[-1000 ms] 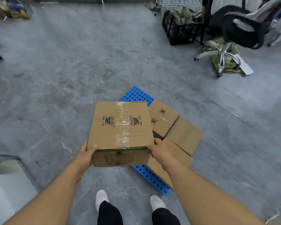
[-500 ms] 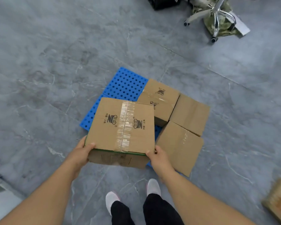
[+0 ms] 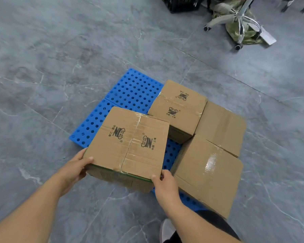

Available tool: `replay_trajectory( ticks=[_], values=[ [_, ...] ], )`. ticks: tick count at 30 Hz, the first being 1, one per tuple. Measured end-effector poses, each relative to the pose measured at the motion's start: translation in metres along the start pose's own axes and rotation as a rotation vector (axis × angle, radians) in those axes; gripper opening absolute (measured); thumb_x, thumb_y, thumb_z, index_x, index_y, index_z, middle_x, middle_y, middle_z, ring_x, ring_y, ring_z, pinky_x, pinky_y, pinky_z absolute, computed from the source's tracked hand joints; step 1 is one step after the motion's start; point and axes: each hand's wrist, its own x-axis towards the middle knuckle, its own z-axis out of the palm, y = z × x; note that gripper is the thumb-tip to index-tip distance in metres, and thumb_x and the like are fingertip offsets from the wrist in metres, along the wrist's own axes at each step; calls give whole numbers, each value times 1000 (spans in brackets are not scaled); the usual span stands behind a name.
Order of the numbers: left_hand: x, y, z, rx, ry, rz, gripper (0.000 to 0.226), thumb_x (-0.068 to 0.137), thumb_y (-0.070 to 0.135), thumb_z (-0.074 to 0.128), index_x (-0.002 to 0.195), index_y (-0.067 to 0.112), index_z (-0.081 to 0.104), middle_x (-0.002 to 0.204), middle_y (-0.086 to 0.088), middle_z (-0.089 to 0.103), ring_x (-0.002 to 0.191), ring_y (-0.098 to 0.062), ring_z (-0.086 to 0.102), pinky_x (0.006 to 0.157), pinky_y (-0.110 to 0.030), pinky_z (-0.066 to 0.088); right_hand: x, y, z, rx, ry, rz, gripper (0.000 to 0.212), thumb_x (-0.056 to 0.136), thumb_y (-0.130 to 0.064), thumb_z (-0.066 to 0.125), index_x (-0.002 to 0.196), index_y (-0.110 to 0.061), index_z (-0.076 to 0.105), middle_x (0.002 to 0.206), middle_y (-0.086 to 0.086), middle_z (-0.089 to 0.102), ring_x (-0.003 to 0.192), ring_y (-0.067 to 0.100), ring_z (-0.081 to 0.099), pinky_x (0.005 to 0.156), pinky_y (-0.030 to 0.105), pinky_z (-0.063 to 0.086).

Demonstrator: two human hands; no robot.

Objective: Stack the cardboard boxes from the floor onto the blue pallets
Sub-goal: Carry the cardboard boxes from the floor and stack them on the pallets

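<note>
Fingers of the left hand [image 3: 72, 170] and right hand [image 3: 163, 183] grip the near corners of a box [image 3: 128, 142], mid-placement; it likely needs lowering onto the bare blue pallet [image 3: 130, 88] ahead

You've got four cardboard boxes [image 3: 178, 109] in view, two blue pallets [image 3: 133, 88] side by side, two hands [image 3: 74, 170], one chair base [image 3: 239, 21], one black crate [image 3: 181, 3].

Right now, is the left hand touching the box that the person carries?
Touching. The head view shows the left hand gripping the near left corner of the carried box, thumb on top.
</note>
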Motion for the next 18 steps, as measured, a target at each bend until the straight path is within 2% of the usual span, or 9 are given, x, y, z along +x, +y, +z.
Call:
replay_trajectory(
  ticks=[6, 10, 14, 18],
  values=[
    [55, -23, 8, 47, -43, 36, 43, 95, 16, 47, 136, 31, 41, 113, 0, 51, 103, -20, 46, 102, -35, 33, 39, 30, 27, -54, 69, 5, 17, 94, -26, 44, 95, -9, 49, 79, 1, 50, 64, 12, 42, 58, 30, 33],
    [88, -37, 21, 83, -99, 83, 40, 95, 17, 48, 132, 34, 42, 112, 4, 54, 104, -19, 49, 99, -35, 35, 64, 51, 33, -53, 112, 1, 15, 95, -23, 42, 88, -10, 45, 76, -1, 47, 62, 12, 40, 54, 27, 32],
    [106, -52, 25, 124, -140, 109, 45, 96, 17, 47, 138, 32, 39, 128, -1, 48, 113, -24, 48, 99, -35, 36, 76, 65, 40, -125, 153, 5, 20, 95, -16, 39, 76, -16, 33, 71, -2, 39, 59, 12, 35, 49, 26, 27],
    [119, -58, 29, 198, -186, 160, 48, 97, 17, 46, 141, 33, 34, 131, -1, 45, 117, -23, 46, 102, -37, 36, 86, 66, 40, -260, 170, 38, 8, 93, -10, 41, 86, -10, 39, 77, 2, 45, 69, 19, 45, 55, 27, 36]
  ],
)
